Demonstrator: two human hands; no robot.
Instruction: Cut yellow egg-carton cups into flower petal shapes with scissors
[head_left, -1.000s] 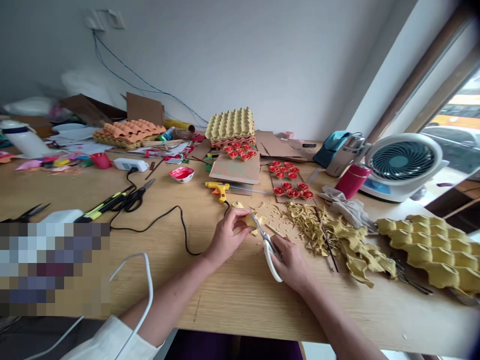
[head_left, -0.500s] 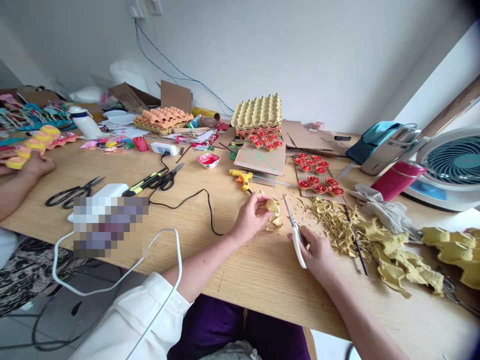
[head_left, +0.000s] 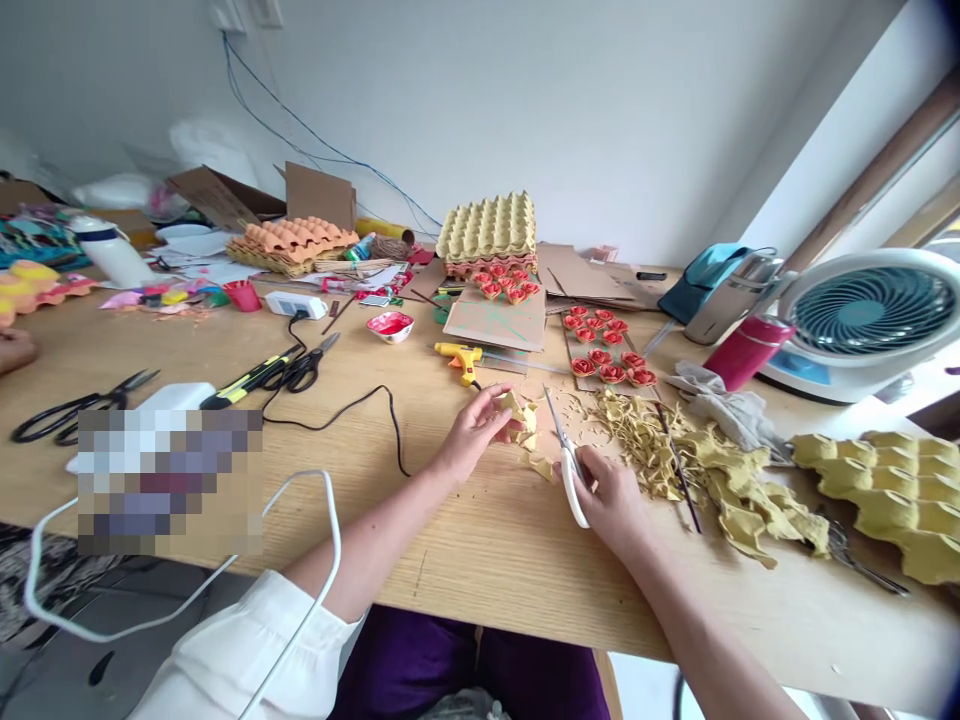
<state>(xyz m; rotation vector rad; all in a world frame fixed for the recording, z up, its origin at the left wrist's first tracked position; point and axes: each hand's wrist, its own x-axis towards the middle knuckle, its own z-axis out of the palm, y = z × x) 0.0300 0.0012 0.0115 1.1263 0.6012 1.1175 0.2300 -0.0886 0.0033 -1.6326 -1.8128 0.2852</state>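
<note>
My left hand (head_left: 474, 432) pinches a small yellow egg-carton piece (head_left: 520, 408) between thumb and fingers, just above the table. In my right hand (head_left: 611, 498) are white-handled scissors (head_left: 571, 485), blades pointing away from me and standing to the right of the piece, apart from it. Another small carton scrap (head_left: 541, 466) lies on the table below the held piece. To the right of the blades spreads a heap of thin yellow trimmings (head_left: 637, 440), with larger torn carton scraps (head_left: 739, 500) beside it.
A yellow glue gun (head_left: 460, 356) lies beyond my left hand, its black cord running left. Red paper roses (head_left: 611, 373) sit on cardboard behind the trimmings. At right are an egg tray (head_left: 892, 490) and a fan (head_left: 855, 315). A co-worker's hand (head_left: 16, 350) shows at far left.
The view has swung right, so things appear further left. My left hand has turned the carton piece, while the scissors stay beside it in my right hand. The co-worker's hands are mostly out of view.
</note>
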